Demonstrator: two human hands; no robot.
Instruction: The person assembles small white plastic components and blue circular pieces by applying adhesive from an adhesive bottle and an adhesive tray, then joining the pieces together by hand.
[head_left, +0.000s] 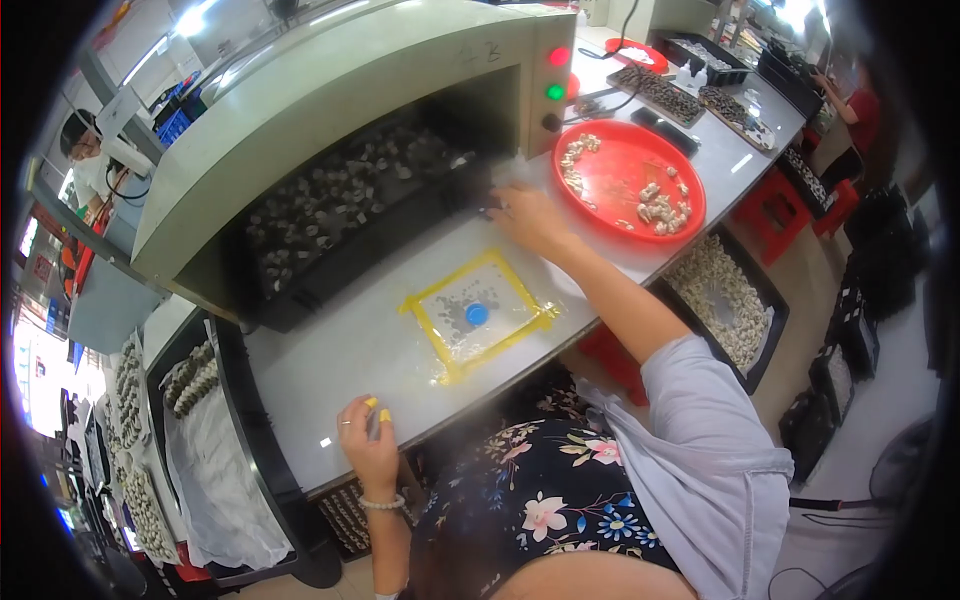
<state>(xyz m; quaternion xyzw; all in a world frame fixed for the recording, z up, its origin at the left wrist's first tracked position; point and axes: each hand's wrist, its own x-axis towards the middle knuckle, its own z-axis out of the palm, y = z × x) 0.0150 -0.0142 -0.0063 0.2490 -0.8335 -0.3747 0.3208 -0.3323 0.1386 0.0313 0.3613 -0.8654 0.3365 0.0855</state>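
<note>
My left hand [369,442] rests near the table's front edge, its fingers curled. Two of its fingertips are yellow, and whatever lies between them is too small to name. My right hand [527,216] reaches across to the right end of the machine's opening, with bent fingers by a dark edge and a blurred translucent item [512,171]; what it grips is hidden. Between the hands, a blue cap-like disc [476,315] sits inside a yellow tape frame [428,334] on the white tabletop, among grey smudges. A black tray [330,274] of small pale pieces lies in the machine's opening.
The box-shaped machine [330,75] stands behind, with red and green lights. A red round tray [605,205] of pale pieces is at right. Black trays [765,350] flank the table at lower right and left. People [860,115] are in the background.
</note>
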